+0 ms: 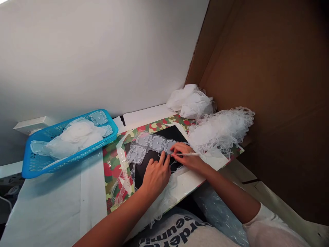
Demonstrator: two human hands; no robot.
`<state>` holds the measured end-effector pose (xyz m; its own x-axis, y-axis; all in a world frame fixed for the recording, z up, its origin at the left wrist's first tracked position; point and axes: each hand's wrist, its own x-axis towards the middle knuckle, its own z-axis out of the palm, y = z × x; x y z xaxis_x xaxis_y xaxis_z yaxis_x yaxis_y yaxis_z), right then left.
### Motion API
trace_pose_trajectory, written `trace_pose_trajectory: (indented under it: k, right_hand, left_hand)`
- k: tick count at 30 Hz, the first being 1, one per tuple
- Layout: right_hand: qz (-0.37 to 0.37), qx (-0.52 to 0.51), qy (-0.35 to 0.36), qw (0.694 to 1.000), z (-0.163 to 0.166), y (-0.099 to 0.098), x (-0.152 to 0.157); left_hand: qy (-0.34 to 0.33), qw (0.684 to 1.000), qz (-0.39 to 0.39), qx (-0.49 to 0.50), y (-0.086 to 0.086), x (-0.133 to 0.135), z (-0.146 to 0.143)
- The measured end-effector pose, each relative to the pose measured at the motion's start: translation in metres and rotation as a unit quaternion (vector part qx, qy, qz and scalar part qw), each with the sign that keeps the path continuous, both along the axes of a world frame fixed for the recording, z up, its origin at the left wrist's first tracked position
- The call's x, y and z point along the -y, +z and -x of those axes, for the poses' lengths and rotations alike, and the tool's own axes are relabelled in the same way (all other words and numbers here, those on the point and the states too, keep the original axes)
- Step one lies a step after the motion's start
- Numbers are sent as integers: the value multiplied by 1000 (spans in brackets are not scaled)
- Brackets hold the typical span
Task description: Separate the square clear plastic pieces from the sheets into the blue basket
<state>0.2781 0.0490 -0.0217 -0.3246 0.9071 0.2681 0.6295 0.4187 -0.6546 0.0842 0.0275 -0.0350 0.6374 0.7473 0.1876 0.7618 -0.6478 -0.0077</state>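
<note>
The fingers of the left hand [156, 175] are held slightly apart, with the fingertips set down at the lower edge of a translucent sheet of moulded panels [157, 142]; those of the right hand [189, 157] are closed on a thin white stick [189, 154]. Whether the sheet is touched by the stick's tip cannot be told at this size.

At the far left, a white box [33, 123] is seen behind a blue basket [30, 168] with perforated walls. The basket is filled with a heap of whitish translucent pieces [79, 135]; one flat panel [99, 117] is leaned at its far right end, and another [39, 147] is laid at its left end. To the right, a camouflage-patterned board [110, 171] is spread on the white table [59, 202], with stringy clear scraps [119, 187] strewn over its left part. On it a black mat [174, 132] is placed, and the sheet is laid across the mat's upper part, beneath and ahead of the hands. Farther right, a crumpled white bundle [191, 101] is set behind a larger pile of looped translucent strips [222, 130], and the right side is closed off by brown cardboard [269, 85].
</note>
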Motion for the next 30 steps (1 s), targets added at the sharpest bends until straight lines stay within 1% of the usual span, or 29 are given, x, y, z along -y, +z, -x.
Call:
trace_pose_trajectory:
  k: [3,5,7,10,12,13,14,15,16,17,18,19,20,21,23,24,25,26,27,28,29,30]
  right_hand:
    - [21,1,22,1000,-5,4,3]
    - [22,4,28,999,-8,2,5]
    - [-12,34,30,999,-7,-4,5]
    - [-77,92,55,991,-2,-13,2]
    - [-83,89,61,991,-4,-13,-3]
    - [-74,70,46,994,-8,-10,-7]
    - [-64,40,13,997,-15,-6,-11]
    - [-58,2,-41,997,-24,0,-17]
    - [-57,-40,-109,992,-36,5,-23]
    - [-65,-85,-184,977,-48,10,-30]
    - [-73,-132,-251,956,-60,14,-35]
    - [-71,-185,-293,935,-70,17,-40]
    - [-55,-244,-313,916,-78,19,-44]
    - [-24,-302,-309,902,-82,19,-45]
    - [57,-388,-255,884,-81,19,-42]
    - [87,-406,-223,882,-75,19,-37]
    - [103,-404,-196,888,-67,20,-31]
    - [106,-384,-174,900,-58,23,-24]
    - [101,-353,-156,917,-47,26,-15]
    - [92,-317,-136,934,-37,30,-7]
    - [89,-277,-112,950,-28,34,1]
    - [95,-239,-81,963,-20,39,8]
  left_hand:
    - [-1,1000,2,-3,-2,0,1]
    - [-2,1000,7,2,-2,0,1]
    - [2,1000,11,10,-2,0,1]
    - [19,1000,17,16,-2,1,1]
    - [25,999,24,17,-1,0,1]
    - [26,999,28,16,-1,0,1]
    - [27,999,31,15,-1,1,1]
    - [29,999,34,14,-1,1,1]
    - [30,999,37,12,-1,2,1]
    - [33,999,40,11,-1,2,1]
    - [35,998,44,11,-1,3,1]
    - [38,998,50,14,0,4,2]
    - [39,997,59,21,2,3,3]
    - [37,996,72,34,4,2,4]
    - [32,989,116,89,13,-6,7]
    - [33,979,147,135,18,-12,8]
    - [42,962,187,193,25,-20,9]
    - [57,935,238,258,31,-30,9]
    - [74,894,302,322,36,-41,9]
    - [89,843,377,374,41,-51,7]
    - [97,788,451,408,43,-62,5]
    - [97,739,514,424,45,-70,2]
